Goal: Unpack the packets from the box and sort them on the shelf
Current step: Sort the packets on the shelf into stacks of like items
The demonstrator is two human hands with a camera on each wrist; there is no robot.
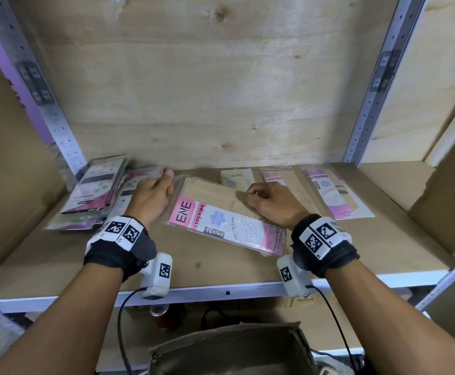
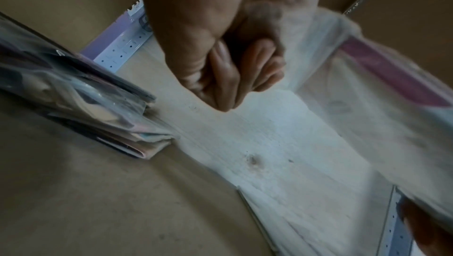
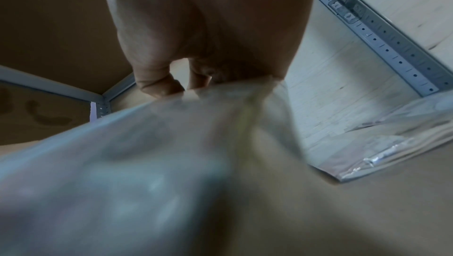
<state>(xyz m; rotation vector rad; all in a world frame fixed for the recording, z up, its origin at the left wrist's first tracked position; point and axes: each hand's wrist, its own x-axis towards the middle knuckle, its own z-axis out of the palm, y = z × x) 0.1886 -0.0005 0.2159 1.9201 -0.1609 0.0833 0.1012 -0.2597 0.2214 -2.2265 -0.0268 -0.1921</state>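
Observation:
A pink-and-white "ENE STOCKING" packet (image 1: 221,223) in clear plastic is held tilted just above the shelf board (image 1: 215,269). My left hand (image 1: 164,185) pinches its far left corner, thumb on top. My right hand (image 1: 253,196) grips its right edge with curled fingers. In the left wrist view the left hand (image 2: 245,66) is curled, with the packet's plastic (image 2: 367,105) beside it. In the right wrist view the right hand (image 3: 186,84) pinches the blurred packet (image 3: 147,163). The open brown box (image 1: 229,347) sits below the shelf's front edge.
A leaning pile of packets (image 1: 96,190) fills the shelf's left end. Three packets lie flat along the back: a small one (image 1: 237,177), a pink one (image 1: 273,175) and a larger one (image 1: 334,193). A cardboard carton (image 1: 448,190) stands at the right.

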